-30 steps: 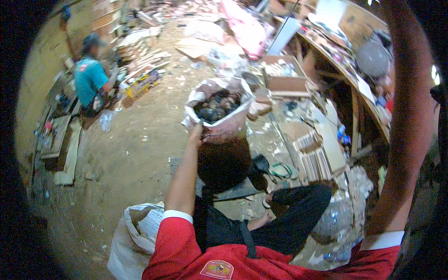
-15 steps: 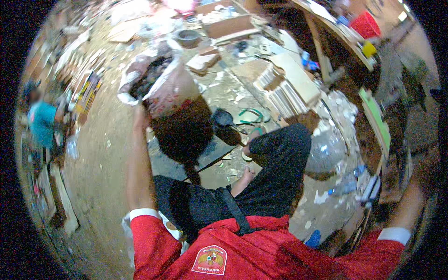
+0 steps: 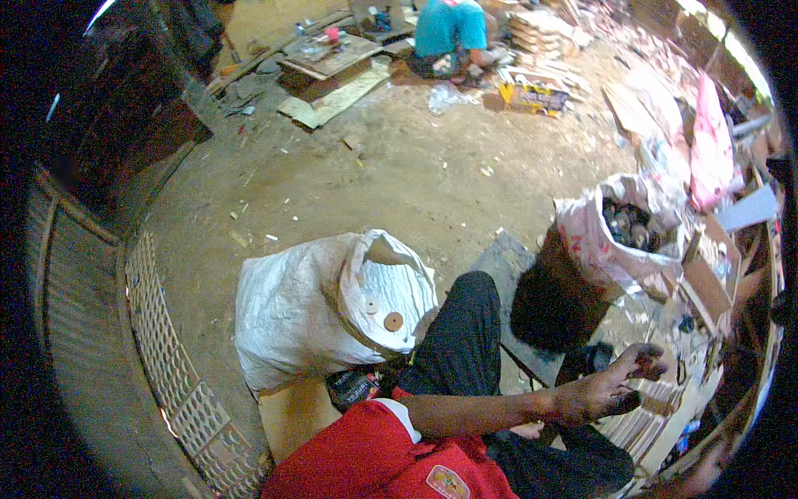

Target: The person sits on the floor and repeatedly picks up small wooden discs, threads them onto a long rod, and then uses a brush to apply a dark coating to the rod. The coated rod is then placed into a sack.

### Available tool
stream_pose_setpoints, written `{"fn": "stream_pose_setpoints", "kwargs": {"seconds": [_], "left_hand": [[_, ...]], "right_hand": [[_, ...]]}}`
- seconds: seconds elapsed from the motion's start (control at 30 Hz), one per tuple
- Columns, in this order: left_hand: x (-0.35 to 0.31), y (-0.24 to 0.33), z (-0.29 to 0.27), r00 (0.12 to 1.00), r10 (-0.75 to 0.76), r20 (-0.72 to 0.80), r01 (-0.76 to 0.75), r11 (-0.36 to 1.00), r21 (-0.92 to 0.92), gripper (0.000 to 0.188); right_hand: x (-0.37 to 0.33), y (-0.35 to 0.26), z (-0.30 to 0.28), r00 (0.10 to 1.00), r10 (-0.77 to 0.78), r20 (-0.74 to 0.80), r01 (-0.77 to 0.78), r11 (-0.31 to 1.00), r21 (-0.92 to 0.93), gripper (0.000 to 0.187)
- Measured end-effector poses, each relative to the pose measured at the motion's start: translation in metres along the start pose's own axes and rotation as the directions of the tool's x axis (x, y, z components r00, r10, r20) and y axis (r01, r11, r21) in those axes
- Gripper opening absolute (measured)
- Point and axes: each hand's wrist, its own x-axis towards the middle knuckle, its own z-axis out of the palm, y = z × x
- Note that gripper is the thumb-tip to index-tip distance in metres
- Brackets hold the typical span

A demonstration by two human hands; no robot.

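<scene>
My left hand (image 3: 611, 389) reaches across my lap from the red sleeve. Its fingers are apart and slightly bent, with nothing visible in them, above stacked flat wood pieces (image 3: 636, 428). A blurred skin-toned shape at the lower right rim may be my right arm; its fingers cannot be made out. Beside my bent knee, a white woven sack (image 3: 291, 303) lies with its mouth towards me. On the pale surface at its mouth rest a brown disc (image 3: 393, 322) and a whiter disc (image 3: 371, 308), each with a small centre hole. Beyond the left hand stands an open sack (image 3: 586, 237) of dark lumps.
A person in a teal shirt (image 3: 449, 29) crouches at the far side, next to a yellow and black box (image 3: 532, 98). Perforated boards (image 3: 179, 366) lie along the left. A low wooden board (image 3: 332, 56) sits at the back. Scraps dot the dirt floor (image 3: 399, 175).
The view has swung left, bringing the white sack with the discs into sight. My left hand has left the rim of the sack of dark lumps and now extends across my lap.
</scene>
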Motion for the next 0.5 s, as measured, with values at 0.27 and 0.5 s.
{"fn": "stream_pose_setpoints", "kwargs": {"seconds": [0.27,0.5], "left_hand": [[-0.020,0.036,-0.096,0.770,0.032,-0.637,-0.147,0.981,-0.128,0.022],[-0.005,-0.001,-0.147,0.590,0.335,-0.735,-0.110,0.935,0.337,0.008]], "right_hand": [[-0.030,0.209,0.048,0.855,0.181,0.486,-0.480,0.630,0.610,0.019],[-0.004,0.224,0.117,0.553,0.516,0.655,-0.762,0.631,0.146,0.048]]}}
